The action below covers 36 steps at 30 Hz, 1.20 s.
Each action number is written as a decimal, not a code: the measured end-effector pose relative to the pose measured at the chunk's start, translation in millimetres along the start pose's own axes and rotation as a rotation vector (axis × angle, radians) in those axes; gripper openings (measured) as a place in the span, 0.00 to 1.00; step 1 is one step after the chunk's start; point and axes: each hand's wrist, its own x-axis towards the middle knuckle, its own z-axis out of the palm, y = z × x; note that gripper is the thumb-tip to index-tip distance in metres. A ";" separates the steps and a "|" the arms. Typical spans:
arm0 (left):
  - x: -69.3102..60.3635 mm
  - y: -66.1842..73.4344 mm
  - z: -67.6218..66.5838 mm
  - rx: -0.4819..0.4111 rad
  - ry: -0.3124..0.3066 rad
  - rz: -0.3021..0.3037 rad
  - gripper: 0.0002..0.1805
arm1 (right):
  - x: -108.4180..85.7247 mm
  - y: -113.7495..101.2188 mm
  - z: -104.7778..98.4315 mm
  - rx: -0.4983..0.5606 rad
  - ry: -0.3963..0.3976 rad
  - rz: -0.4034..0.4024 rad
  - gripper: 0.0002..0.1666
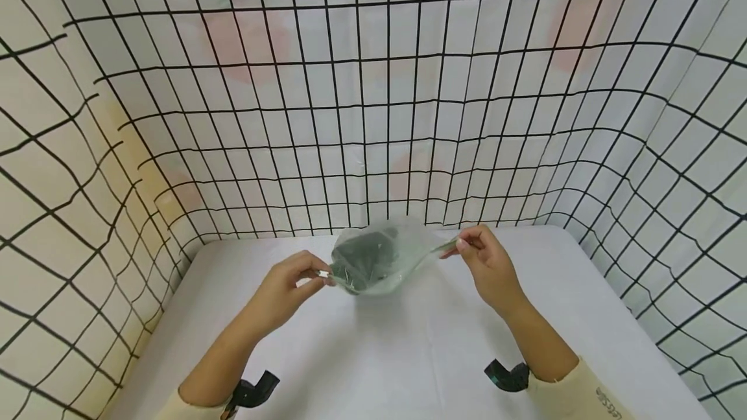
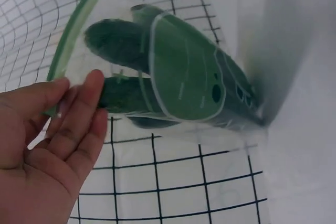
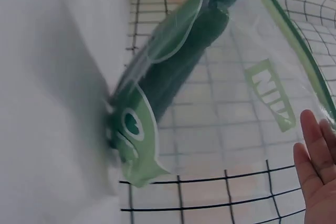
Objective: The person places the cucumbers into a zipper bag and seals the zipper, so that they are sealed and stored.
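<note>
A clear zip bag with green print (image 1: 411,255) stands upright on the white table, its mouth partly spread. Dark green cucumbers (image 2: 116,43) lean inside it, seen through the plastic in both wrist views. At the bag's left top corner my left hand (image 1: 292,280) pinches the green seal strip, where a small white piece (image 1: 323,273) shows by the fingers. The opposite corner is pinched between the thumb and fingers of my right hand (image 1: 489,268). In the right wrist view, that hand's thumb and grip are outside the frame.
White cloth covers the table (image 1: 373,368). Black wire grid panels (image 1: 373,109) stand at the back and along both sides, with pale sheeting behind them. A black strap (image 1: 253,391) sits at the left wrist and another strap (image 1: 508,376) at the right.
</note>
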 end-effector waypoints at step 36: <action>-90.4 -75.6 80.3 -0.074 -0.313 -0.139 0.09 | -143.4 62.3 -6.4 -0.339 -0.465 0.229 0.06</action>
